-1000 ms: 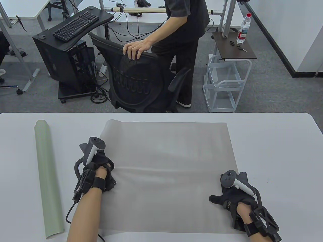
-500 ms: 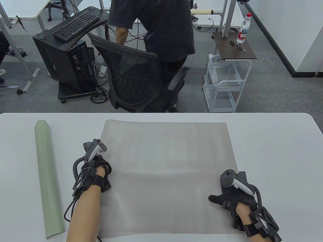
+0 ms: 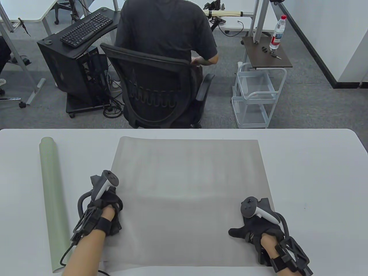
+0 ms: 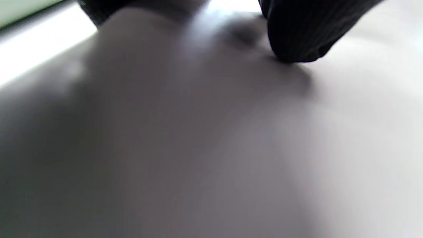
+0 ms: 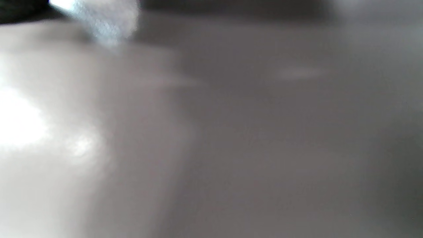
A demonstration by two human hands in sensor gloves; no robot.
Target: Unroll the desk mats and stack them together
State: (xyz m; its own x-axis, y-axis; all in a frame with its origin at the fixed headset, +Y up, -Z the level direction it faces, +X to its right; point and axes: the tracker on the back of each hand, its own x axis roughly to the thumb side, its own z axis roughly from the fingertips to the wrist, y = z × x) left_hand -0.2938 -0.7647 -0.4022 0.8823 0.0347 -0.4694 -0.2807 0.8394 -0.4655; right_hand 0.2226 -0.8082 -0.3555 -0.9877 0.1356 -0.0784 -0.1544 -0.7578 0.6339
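Two mats were on the table: one grey mat unrolled flat across the middle, and one green mat rolled up in a tube along the left side, well apart from the grey one.

Two hands were down on the grey mat. The left hand pressed on its near left edge; a gloved fingertip touched the sheet in the left wrist view, though whether the fingers lay spread or curled could not be told. The right hand rested flat near the near right corner, fingers spread, thumb pointing left. The right wrist view was only a blur of grey.

The table was white and smooth. Beyond its far edge, grey carpet, one man sitting in one black mesh chair, one keyboard on a black stand, one white wire cart, and one bottle on a small brown table.
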